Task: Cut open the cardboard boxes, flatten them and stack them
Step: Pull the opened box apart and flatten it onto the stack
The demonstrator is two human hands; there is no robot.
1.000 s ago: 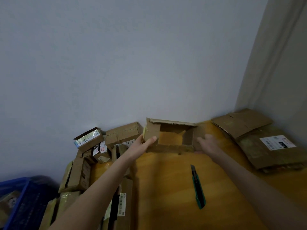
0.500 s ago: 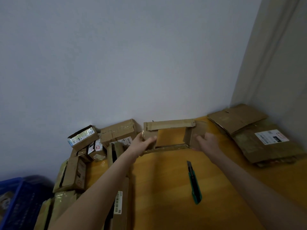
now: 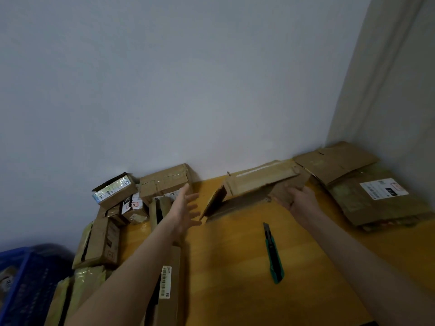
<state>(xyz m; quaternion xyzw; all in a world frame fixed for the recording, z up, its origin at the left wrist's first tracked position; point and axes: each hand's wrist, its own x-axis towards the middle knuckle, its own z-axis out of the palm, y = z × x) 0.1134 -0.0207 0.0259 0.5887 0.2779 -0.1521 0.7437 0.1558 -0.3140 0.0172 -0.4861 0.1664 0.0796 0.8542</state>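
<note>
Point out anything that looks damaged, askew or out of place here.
The green utility knife lies loose on the wooden table between the arms, its blade end pointing away from the person. The half-flattened box, gripped only by the right hand, is tilted and has a ragged edge. The left hand is open beside it.

Head-worn view, forward and down (wide-angle), close over the table (image 3: pixel 235 267).

I see a dull brown collapsed cardboard box (image 3: pixel 261 184) and my honey-yellow wooden tabletop (image 3: pixel 235 278). The slim utility knife (image 3: pixel 272 254) is teal green with black. The flattened brown cardboard stack (image 3: pixel 353 203) carries a white printed label (image 3: pixel 383 189). The plastic crate (image 3: pixel 21 278) is blue.
</note>
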